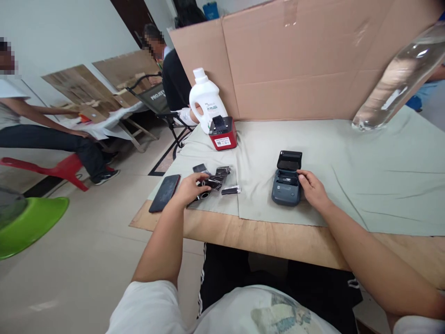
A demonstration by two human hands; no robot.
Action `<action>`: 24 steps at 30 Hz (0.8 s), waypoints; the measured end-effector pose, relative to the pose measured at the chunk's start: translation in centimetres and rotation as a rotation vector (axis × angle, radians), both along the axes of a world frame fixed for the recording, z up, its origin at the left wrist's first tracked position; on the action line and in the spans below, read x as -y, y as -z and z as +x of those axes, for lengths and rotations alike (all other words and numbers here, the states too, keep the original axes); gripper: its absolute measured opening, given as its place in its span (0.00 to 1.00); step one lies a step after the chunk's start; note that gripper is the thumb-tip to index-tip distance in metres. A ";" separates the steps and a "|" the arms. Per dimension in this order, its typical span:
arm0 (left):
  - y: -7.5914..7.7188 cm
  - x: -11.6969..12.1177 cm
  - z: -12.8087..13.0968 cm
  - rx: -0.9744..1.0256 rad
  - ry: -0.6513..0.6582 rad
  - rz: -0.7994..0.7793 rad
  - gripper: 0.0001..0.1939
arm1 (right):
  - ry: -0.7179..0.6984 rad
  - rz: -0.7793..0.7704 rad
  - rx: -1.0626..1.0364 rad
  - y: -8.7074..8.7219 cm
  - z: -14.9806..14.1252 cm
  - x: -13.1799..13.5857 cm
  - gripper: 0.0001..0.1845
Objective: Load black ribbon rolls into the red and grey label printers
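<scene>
My left hand [193, 189] is at the left of the table, its thumb and fingers closed on a black roll [216, 182] in clear, shiny plastic. More dark rolls [204, 195] lie under and beside it, partly hidden by the fingers. My right hand [313, 189] has its fingertips against the right side of a small dark label printer [285, 191]. The printer lies flat with its lid [289, 160] raised and its inner compartment showing. A short black strip with a white edge [231, 190] rests between the rolls and the printer.
A dark phone [164, 193] lies left of my left hand. Behind stand a red and black box [223, 134] and a white jug [208, 99]. A cardboard panel [295, 65] backs the table; a clear bottle [396, 86] leans right. Other people sit at left.
</scene>
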State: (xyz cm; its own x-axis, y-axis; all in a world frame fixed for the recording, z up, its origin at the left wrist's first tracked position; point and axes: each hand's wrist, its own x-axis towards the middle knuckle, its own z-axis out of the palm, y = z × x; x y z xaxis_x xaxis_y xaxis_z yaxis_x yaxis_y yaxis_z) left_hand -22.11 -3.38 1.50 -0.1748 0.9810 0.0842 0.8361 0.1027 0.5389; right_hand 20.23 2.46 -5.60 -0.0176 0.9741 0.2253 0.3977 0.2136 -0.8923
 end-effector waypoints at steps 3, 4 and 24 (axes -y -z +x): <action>-0.6 0.0 -0.9 0.145 -0.078 0.030 0.22 | -0.005 0.014 -0.010 0.2 0.1 -0.1 0.29; -0.6 0.0 -1.0 0.199 -0.100 0.076 0.22 | -0.004 0.018 -0.011 0.3 0.1 -0.1 0.29; -2.8 -1.1 21.1 1.036 0.355 -0.293 0.27 | 0.012 0.204 0.065 -1.5 -0.4 1.0 0.27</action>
State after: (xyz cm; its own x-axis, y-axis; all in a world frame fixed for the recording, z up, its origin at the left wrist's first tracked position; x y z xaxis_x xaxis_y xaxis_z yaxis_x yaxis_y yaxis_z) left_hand -0.99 -2.29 4.32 0.2654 0.9472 -0.1799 0.0081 0.1844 0.9828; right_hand 19.88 1.44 -4.08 -0.0268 0.9087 0.4165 0.4564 0.3818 -0.8037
